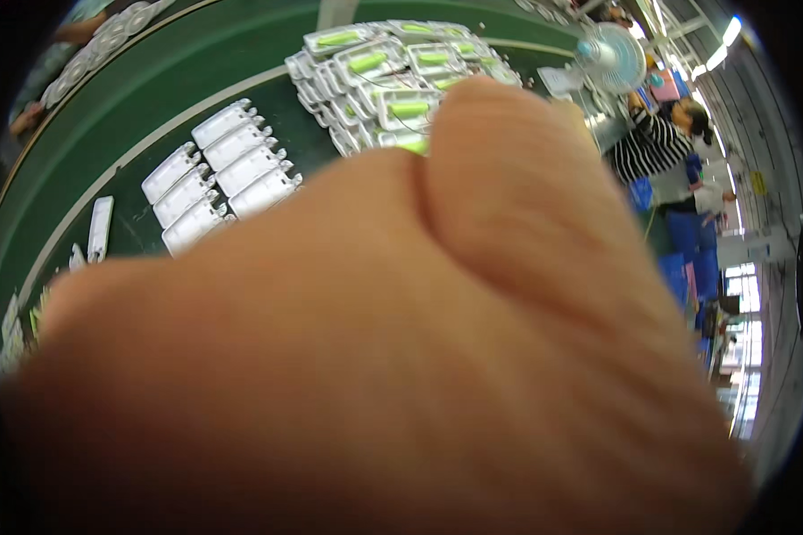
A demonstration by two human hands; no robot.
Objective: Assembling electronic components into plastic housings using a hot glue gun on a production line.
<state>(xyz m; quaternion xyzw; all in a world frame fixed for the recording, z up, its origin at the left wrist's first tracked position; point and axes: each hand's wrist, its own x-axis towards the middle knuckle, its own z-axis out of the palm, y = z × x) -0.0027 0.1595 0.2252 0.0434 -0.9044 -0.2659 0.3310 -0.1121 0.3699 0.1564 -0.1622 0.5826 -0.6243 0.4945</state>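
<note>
A hand, by its thumb side most likely my left hand (357,357), is very close to the camera and fills the lower and middle part of the head view. It is blurred, with the thumb pointing up on the right. Its fingers are hidden, so whether it holds anything cannot be made out. My right hand does not show. Beyond the hand, rows of white plastic housings (241,156) lie on a green work surface (285,111). Farther back is a stack of white shells (339,76) with bright green cylindrical parts (410,109) and thin wires.
A single white plastic piece (101,227) lies at the left, near small parts (11,334) at the edge. A fan (610,58) stands at the back right. A person in a striped top (649,147) is beyond it, near blue bins (691,236). Another person's arm (78,31) shows top left.
</note>
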